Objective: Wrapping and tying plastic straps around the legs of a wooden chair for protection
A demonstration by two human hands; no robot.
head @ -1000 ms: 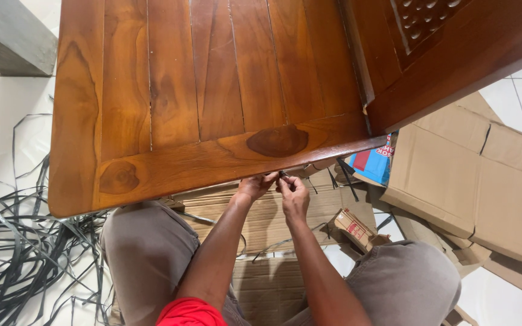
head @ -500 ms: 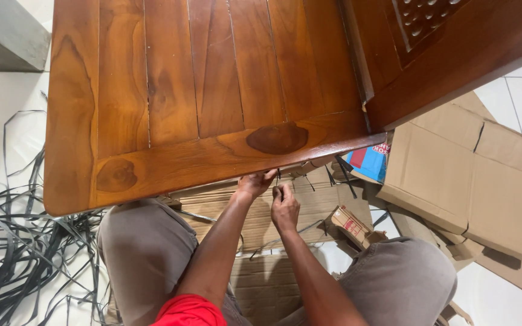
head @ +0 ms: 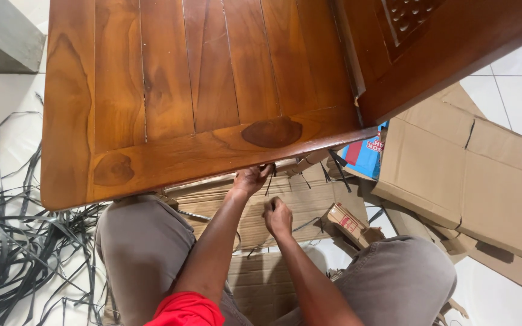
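Your left hand [head: 250, 180] is up at the near edge of the wooden tabletop [head: 170, 96], its fingers curled together against the underside of the rim, beside a thin black strap [head: 269, 179] that hangs down from under that edge. Whether the fingers actually pinch the strap you cannot tell, since the rim hides their tips. Your right hand [head: 278, 217] sits lower, apart from the table and just below the left hand, closed into a loose fist; the strap's lower end runs toward it, but what is inside the fist is hidden.

Both hands work over flattened brown cardboard [head: 285, 208] that lies on the floor between your knees. To the right of your right hand, near your right knee, lies a small brown carton with a red label [head: 347, 222]. Further right, a large folded cardboard box [head: 460, 175] lies flat on the white tiled floor, and a blue and red package [head: 367, 154] shows between it and the table's edge. A second piece of dark carved wood [head: 442, 36] overlaps the tabletop's far right corner. To your left, a loose tangle of black packing straps [head: 13, 241] spreads over the tiles beside your left leg. A grey block [head: 4, 33] stands at the upper left.
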